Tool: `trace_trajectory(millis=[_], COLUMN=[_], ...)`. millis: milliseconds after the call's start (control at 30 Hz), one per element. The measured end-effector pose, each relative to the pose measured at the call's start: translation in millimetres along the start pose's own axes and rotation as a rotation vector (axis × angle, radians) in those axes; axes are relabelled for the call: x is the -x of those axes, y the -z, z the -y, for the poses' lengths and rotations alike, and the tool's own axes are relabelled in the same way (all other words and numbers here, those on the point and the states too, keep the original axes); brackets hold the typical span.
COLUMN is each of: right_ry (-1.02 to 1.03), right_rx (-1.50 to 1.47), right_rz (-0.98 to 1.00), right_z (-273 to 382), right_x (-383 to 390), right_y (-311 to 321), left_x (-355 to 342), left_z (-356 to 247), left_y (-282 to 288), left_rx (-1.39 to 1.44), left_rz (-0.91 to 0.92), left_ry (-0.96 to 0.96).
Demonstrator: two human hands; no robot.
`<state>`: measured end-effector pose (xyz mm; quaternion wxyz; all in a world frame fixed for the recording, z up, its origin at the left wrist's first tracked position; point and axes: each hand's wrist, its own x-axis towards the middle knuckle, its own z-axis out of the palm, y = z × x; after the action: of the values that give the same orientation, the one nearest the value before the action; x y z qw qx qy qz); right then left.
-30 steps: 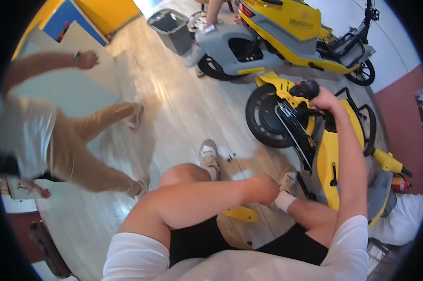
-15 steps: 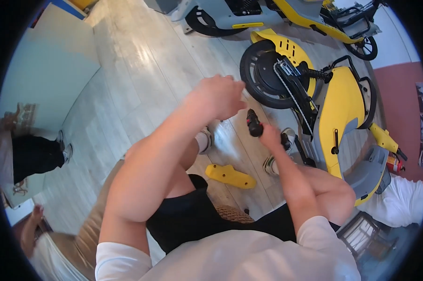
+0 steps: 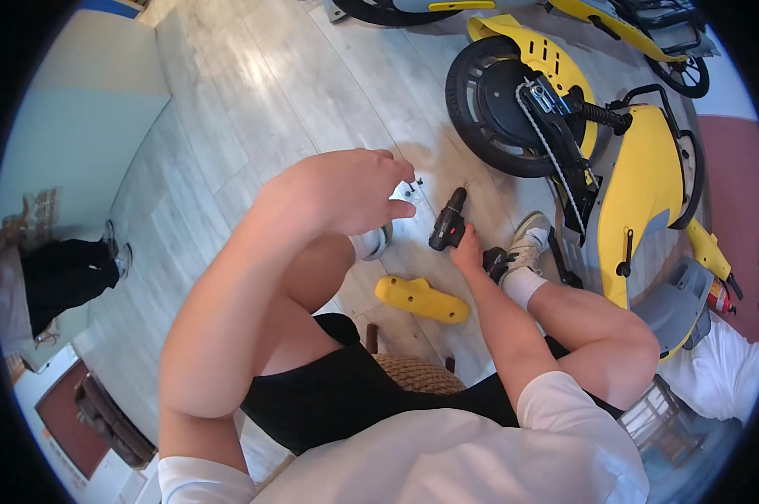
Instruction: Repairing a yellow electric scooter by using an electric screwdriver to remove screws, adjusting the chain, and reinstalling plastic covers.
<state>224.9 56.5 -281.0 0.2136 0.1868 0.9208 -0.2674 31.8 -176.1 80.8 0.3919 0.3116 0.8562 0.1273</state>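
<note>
I log one drill (image 3: 447,223), gripped in my right hand (image 3: 467,251), between yellow cover (image 3: 421,300) and scooter wheel (image 3: 498,105). My left hand (image 3: 354,189): thumb and fingers parted, near small dark pieces (image 3: 420,181) on the floor (image 3: 228,168).

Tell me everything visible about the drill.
The drill is mostly black, plastic-looking, with a small red detail on its body, a tapered black nose and a dark block at the handle's foot. The right hand grips its handle. Its nose points away from the person, slightly rightward, beyond the yellow cover. Whether it is spinning cannot be told.
</note>
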Motion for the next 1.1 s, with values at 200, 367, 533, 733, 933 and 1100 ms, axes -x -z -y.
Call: trace_trajectory(millis=[200,367,533,733,933,1100], right_ry=[-0.031,-0.132,0.181,0.468,0.642,0.703], right_rx=[0.037,0.307,0.617,0.621,0.618,0.772], right_rz=[0.137,0.379,0.431,0.731,0.520,0.295], right_z=[-8,55,92,54,18,10], right_x=[-11,-30,-32,38,103,119], right_y=[-5,34,37,-46,-84,-88], left_x=[-5,-11,-16,-17,-9,-8], left_z=[13,11,5,-7,-27,-30], left_y=[11,17,21,11,17,13], left_rx=[-0.027,0.000,0.026,0.014,0.069,0.048], left_rz=[-0.054,0.002,-0.005,-0.035,0.047,0.062], left_ry=[-0.025,0.044,-0.016,-0.038,-0.070,-0.105])
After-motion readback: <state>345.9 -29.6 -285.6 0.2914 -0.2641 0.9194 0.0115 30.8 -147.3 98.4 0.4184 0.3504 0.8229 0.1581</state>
